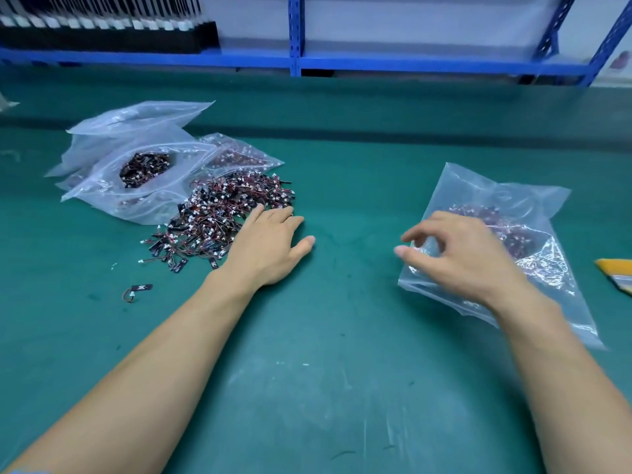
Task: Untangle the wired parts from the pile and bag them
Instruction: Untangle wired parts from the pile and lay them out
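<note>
Three or more clear bags (102,189) lie left of the pile (232,213), one stray part (138,289) nearer us. Our left hand (270,244), fingers straight, touches the pile's right edge. Well right, our right hand (461,254) curls over one filled bag (513,196); we cannot tell its grip.

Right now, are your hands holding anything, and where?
The right hand seems to pinch the plastic bag at its left edge. The left hand holds nothing; its straight fingers touch the pile of wired parts.

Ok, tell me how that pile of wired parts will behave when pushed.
The pile probably drags as one clump, since its thin wires interlock. Parts look small and light, so edge pieces may scatter, like the stray part nearby.
</note>
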`<state>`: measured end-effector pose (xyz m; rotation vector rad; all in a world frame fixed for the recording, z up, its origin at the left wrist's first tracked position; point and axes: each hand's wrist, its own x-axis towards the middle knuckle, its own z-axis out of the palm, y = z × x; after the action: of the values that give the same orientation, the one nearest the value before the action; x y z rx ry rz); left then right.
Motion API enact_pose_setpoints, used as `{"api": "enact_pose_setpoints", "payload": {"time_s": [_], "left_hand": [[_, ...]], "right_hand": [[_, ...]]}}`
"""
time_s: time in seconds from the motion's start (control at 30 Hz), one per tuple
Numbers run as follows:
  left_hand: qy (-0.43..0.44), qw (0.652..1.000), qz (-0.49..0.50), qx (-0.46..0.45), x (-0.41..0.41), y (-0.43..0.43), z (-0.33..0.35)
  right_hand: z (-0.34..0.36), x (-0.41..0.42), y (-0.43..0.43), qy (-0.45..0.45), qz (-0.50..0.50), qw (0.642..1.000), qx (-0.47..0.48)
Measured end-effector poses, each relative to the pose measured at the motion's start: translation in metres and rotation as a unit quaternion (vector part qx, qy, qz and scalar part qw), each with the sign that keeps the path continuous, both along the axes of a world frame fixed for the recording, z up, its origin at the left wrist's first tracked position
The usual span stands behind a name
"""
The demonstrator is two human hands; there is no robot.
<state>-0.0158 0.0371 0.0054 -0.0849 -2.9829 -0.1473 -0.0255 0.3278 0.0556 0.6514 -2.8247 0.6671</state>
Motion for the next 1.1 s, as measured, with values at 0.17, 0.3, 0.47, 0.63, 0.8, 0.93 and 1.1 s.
{"api": "enact_pose_setpoints", "payload": {"time_s": [0.17,0.3,0.47,0.63,0.8,0.93,1.1], "left_hand": [[0.006,0.998,-0.059,0.012,0.012,0.012,0.0],[0.003,0.991,-0.123,0.044,0.027,0.016,0.004],[0.02,0.959,-0.235,0.159,0.048,0.02,0.007],[0.069,0.965,-0.17,0.188,0.036,0.008,0.006],[0.011,0.982,-0.138,0.13,0.023,0.013,0.0],[0.043,0.99,-0.095,0.095,0.022,0.01,-0.001],[0.06,0.995,-0.032,0.068,0.02,0.001,0.0]], "right_hand": [[-0.023,-0.004,-0.014,-0.056,0.065,0.994,0.063],[-0.026,-0.009,-0.009,-0.073,0.025,0.995,0.067],[-0.023,-0.014,0.003,-0.075,-0.057,0.993,0.077],[-0.023,-0.009,-0.009,0.012,-0.081,0.992,0.094],[-0.032,0.009,-0.044,0.056,0.061,0.997,0.003],[-0.041,0.011,-0.062,0.038,0.113,0.992,0.028],[-0.044,0.009,-0.063,0.026,0.118,0.991,0.055]]}}
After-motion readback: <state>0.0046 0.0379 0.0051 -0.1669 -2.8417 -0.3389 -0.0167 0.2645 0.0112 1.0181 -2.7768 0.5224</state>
